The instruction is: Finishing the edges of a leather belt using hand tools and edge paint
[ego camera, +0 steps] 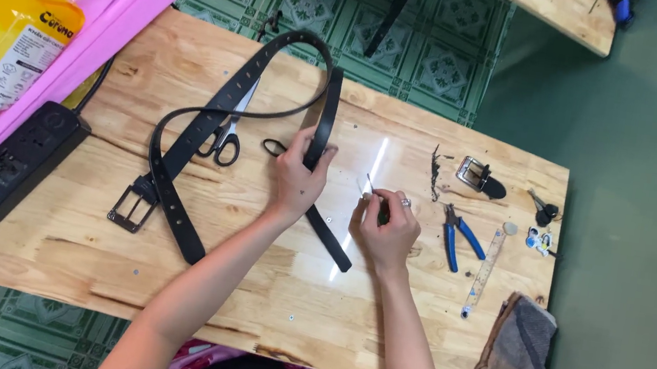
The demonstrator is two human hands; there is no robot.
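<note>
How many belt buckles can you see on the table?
2. One buckle is attached to the black belt near the table's left edge. A loose buckle lies beyond the blue-handled pliers. Others could be hidden.

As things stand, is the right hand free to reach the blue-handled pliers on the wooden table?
Probably yes: the blue-handled pliers lie just beside the right hand on bare table, nothing between, though its fingers already pinch a small thin tool.

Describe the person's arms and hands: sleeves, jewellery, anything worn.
Both forearms are bare, with no sleeves, watch or gloves in view. The right hand wears a silver-coloured ring on one finger. The left hand shows no ring or band. Nails look short; whether they are painted cannot be told.
</note>
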